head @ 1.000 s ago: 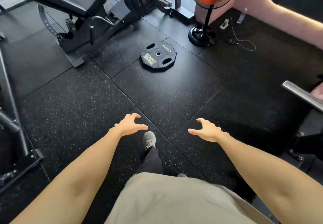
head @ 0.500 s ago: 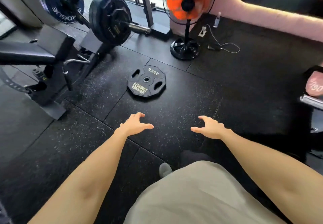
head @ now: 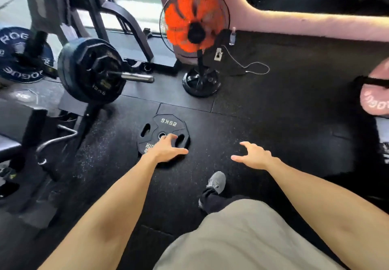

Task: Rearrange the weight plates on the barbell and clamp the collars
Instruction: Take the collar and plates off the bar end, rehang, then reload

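A black 25 kg weight plate (head: 166, 125) lies flat on the rubber floor in front of me. My left hand (head: 167, 148) hovers over its near edge with fingers spread and relaxed, holding nothing. My right hand (head: 253, 156) is out to the right of the plate, also spread and empty. At the left, the barbell's steel sleeve end (head: 136, 77) sticks out bare from black plates (head: 88, 69) stacked on it. No collar is visible on the sleeve.
An orange standing fan (head: 194, 28) with a round base (head: 201, 84) stands behind the plate, its cable trailing right. A blue plate (head: 12, 56) and bench frame (head: 63, 134) fill the left. A pink plate (head: 376, 97) is at the right edge. My grey shoe (head: 216, 182) is below my hands.
I have stepped closer to the floor plate; it now lies under my left hand. Both hands stay spread and empty. The barbell end and fan look nearer.
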